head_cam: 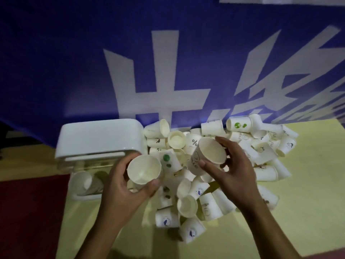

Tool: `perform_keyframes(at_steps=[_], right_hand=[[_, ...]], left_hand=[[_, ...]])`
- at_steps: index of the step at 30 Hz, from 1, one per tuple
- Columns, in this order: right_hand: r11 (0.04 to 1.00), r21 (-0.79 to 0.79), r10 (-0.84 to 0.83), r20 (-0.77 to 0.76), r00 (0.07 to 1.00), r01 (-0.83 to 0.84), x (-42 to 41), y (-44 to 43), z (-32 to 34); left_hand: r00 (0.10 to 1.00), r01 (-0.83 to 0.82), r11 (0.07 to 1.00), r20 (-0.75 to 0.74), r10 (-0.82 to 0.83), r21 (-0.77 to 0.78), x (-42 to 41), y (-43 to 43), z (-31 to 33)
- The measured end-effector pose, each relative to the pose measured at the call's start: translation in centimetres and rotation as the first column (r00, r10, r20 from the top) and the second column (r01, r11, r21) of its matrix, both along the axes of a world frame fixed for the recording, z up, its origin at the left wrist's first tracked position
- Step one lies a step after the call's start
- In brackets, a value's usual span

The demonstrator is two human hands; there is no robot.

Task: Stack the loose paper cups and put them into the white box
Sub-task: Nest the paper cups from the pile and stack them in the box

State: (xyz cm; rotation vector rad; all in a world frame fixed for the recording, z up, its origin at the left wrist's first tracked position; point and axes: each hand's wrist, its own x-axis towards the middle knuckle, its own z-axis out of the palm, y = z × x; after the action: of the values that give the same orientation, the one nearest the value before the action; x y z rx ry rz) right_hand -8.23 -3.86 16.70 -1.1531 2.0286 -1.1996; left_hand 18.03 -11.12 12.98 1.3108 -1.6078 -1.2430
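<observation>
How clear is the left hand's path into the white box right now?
Likely yes: the left hand hovers at the open white box, the lid is tipped up, and nothing lies between them. Its fingers already grip a paper cup, so it would go in loaded.

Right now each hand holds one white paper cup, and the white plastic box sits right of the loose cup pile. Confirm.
Wrong: the head view shows the white plastic box left of the loose cup pile. The left hand holds one white paper cup, the right hand another.
</observation>
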Motion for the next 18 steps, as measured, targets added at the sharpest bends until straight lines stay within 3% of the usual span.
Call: perform_keyframes(at_steps=[6,11,18], right_hand=[[0.995,-0.028,0.101,0.053,0.993,-0.100,10.9,-1.0,-0.7],[0.986,-0.046,0.163,0.103,0.981,-0.159,18.6,-1.9,-2.2],[0.983,-0.012,0.185,0.036,0.982,-0.185,23.5,-2.7,-3.2]], left_hand=[[0.995,-0.070,0.993,0.060,0.076,-0.093,11.4,0.1,-0.5],[0.989,-0.141,0.989,0.034,0.143,-0.051,19.6,-0.5,-2.7],[0.984,-0.135,0.982,0.104,0.148,-0.129,24.0,-2.7,-4.1]])
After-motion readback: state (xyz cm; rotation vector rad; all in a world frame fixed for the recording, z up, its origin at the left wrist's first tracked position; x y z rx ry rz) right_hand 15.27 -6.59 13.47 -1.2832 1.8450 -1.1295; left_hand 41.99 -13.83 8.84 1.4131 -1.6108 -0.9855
